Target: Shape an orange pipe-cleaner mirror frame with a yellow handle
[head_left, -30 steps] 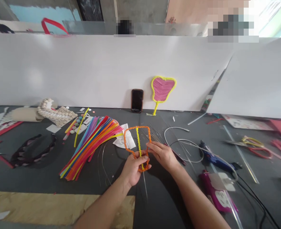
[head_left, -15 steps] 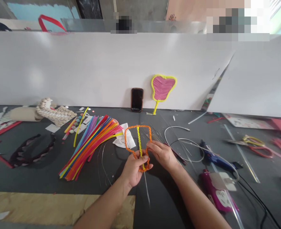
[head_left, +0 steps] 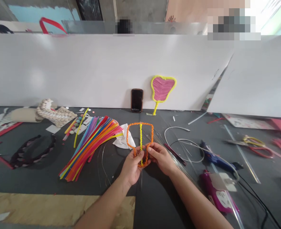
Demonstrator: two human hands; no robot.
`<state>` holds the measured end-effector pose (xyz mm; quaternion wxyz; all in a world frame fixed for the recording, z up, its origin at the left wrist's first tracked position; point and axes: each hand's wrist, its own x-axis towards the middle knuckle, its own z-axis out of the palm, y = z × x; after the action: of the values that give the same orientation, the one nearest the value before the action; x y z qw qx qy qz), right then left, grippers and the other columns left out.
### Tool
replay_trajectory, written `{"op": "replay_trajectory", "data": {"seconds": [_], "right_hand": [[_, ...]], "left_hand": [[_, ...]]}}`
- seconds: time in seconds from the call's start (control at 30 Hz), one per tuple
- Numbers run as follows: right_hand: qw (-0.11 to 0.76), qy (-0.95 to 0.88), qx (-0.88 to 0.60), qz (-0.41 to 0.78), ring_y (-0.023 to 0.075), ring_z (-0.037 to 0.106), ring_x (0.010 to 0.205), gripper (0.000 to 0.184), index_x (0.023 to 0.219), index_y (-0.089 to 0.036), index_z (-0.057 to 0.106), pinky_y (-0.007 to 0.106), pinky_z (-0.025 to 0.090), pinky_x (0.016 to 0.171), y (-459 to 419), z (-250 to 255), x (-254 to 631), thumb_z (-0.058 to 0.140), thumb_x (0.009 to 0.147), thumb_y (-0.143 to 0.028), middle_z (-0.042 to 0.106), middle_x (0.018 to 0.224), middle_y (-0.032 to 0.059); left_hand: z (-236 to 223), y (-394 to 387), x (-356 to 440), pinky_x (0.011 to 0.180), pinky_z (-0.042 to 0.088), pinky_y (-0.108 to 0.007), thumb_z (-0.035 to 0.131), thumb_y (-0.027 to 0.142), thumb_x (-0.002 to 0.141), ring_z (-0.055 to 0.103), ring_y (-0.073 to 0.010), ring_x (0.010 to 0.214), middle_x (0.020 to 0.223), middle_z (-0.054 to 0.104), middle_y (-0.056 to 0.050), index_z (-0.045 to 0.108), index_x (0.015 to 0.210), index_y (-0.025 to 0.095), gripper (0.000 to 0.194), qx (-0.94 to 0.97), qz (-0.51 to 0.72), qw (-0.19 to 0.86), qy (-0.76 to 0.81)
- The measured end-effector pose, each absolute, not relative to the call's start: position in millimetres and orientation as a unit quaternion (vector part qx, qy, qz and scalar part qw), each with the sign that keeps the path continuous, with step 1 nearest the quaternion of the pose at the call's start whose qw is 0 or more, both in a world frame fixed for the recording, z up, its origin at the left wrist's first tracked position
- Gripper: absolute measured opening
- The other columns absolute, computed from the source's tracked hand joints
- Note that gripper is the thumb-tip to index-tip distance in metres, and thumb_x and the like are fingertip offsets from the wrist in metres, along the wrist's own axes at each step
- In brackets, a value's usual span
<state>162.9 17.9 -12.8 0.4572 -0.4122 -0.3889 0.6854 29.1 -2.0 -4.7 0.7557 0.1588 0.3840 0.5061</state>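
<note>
Both hands hold a frame of twisted orange pipe cleaner (head_left: 128,131) upright above the dark table. A twisted yellow pipe cleaner (head_left: 140,135) runs down its middle, and a thin wire end hangs below. My left hand (head_left: 132,167) pinches the frame's narrow lower left part, its thumb near the yellow strand. My right hand (head_left: 161,158) is closed on the lower right side of the frame. Behind, a pink and yellow pear-shaped piece on a stem (head_left: 163,89) leans on the white board beside a phone (head_left: 137,100).
A bundle of coloured pipe cleaners (head_left: 90,146) lies left, with a dark braided headband (head_left: 33,152) farther out. Thin wires (head_left: 178,165) and a coiled white cable (head_left: 166,135) lie right. Beyond are a blue glue gun (head_left: 216,157), a magenta power block (head_left: 217,194) and scissors (head_left: 252,144).
The orange frame has turned straighter upright and shifted slightly up and right. My right hand has moved a little lower along its side, closer to my left hand.
</note>
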Motion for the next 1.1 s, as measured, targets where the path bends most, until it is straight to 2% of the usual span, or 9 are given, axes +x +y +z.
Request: {"op": "replay_trajectory", "data": {"seconds": [0.13,0.27,0.37,0.5,0.57,0.7,0.77,0.97,1.1], "right_hand": [[0.454,-0.359,-0.403,0.709,0.0036,0.034,0.045,0.029,0.076,-0.017,0.054,0.017,0.025,0.042,18,-12,160,0.069,0.072,-0.042,0.044,0.053,-0.0078],[0.440,-0.347,-0.391,0.730,0.0037,0.039,0.046,0.030,0.080,-0.018,0.054,0.017,0.027,0.044,18,-10,161,0.068,0.073,-0.043,0.056,0.063,-0.0039],[0.433,-0.353,-0.372,0.741,0.0052,0.047,0.050,0.032,0.087,-0.017,0.057,0.018,0.029,0.045,19,-9,163,0.072,0.069,-0.039,0.060,0.068,-0.0019],[0.422,-0.376,-0.373,0.736,0.0032,0.040,0.047,0.029,0.085,-0.015,0.062,0.017,0.025,0.042,18,-6,166,0.072,0.069,-0.037,0.059,0.069,-0.0012],[0.420,-0.378,-0.389,0.727,0.0024,0.036,0.044,0.029,0.088,-0.016,0.061,0.017,0.021,0.040,18,-5,167,0.069,0.072,-0.039,0.060,0.069,-0.0014],[0.410,-0.382,-0.406,0.722,0.0029,0.034,0.042,0.033,0.092,-0.018,0.059,0.017,0.017,0.040,15,-6,166,0.067,0.073,-0.043,0.059,0.066,-0.0025],[0.402,-0.392,-0.393,0.729,0.0029,0.034,0.041,0.035,0.091,-0.017,0.059,0.018,0.018,0.040,13,-7,165,0.067,0.072,-0.044,0.058,0.065,-0.0026],[0.365,-0.382,-0.322,0.786,0.0016,0.030,0.042,0.034,0.089,-0.015,0.060,0.018,0.018,0.042,8,-11,165,0.068,0.072,-0.044,0.054,0.064,-0.0035],[0.304,-0.434,-0.354,0.771,0.0028,0.032,0.042,0.033,0.085,-0.014,0.059,0.017,0.020,0.041,10,-17,171,0.062,0.075,-0.045,0.055,0.064,-0.0026]], "left_hand": [[-7,-2,29,0.067,0.055,-0.026,0.070,0.018,0.073,0.064,-0.0115,0.072,0.080,0.065,-0.002,0.062,0.092,0.017,0.020,0.132,0.510,0.765,0.371],[-7,-3,28,0.067,0.054,-0.026,0.068,0.016,0.075,0.062,-0.0098,0.068,0.074,0.063,0.000,0.060,0.094,0.017,0.020,0.112,0.511,0.776,0.352],[-6,-3,29,0.067,0.053,-0.026,0.069,0.017,0.074,0.062,-0.0104,0.069,0.076,0.063,0.000,0.059,0.093,0.017,0.022,0.119,0.520,0.769,0.353],[-4,1,26,0.070,0.051,-0.025,0.070,0.023,0.073,0.061,-0.0122,0.074,0.082,0.063,-0.002,0.059,0.096,0.016,0.027,0.184,0.519,0.745,0.377],[0,3,20,0.075,0.049,-0.024,0.070,0.027,0.073,0.061,-0.0133,0.082,0.090,0.062,-0.003,0.057,0.100,0.017,0.030,0.249,0.562,0.664,0.426],[15,8,8,0.095,0.040,-0.025,0.071,0.025,0.071,0.052,-0.0162,0.109,0.115,0.054,-0.004,0.055,0.104,0.024,0.037,0.371,0.685,0.368,0.508],[23,11,6,0.098,0.038,-0.028,0.068,0.025,0.074,0.051,-0.0188,0.113,0.117,0.055,-0.006,0.057,0.104,0.023,0.032,0.449,0.651,0.360,0.494],[27,31,9,0.087,0.047,-0.033,0.060,0.029,0.079,0.062,-0.0226,0.100,0.105,0.068,-0.009,0.064,0.107,0.022,0.030,0.588,0.411,0.520,0.465],[18,45,11,0.080,0.048,-0.032,0.056,0.024,0.079,0.065,-0.0218,0.092,0.099,0.070,-0.007,0.066,0.101,0.022,0.025,0.643,0.332,0.498,0.478]]}}
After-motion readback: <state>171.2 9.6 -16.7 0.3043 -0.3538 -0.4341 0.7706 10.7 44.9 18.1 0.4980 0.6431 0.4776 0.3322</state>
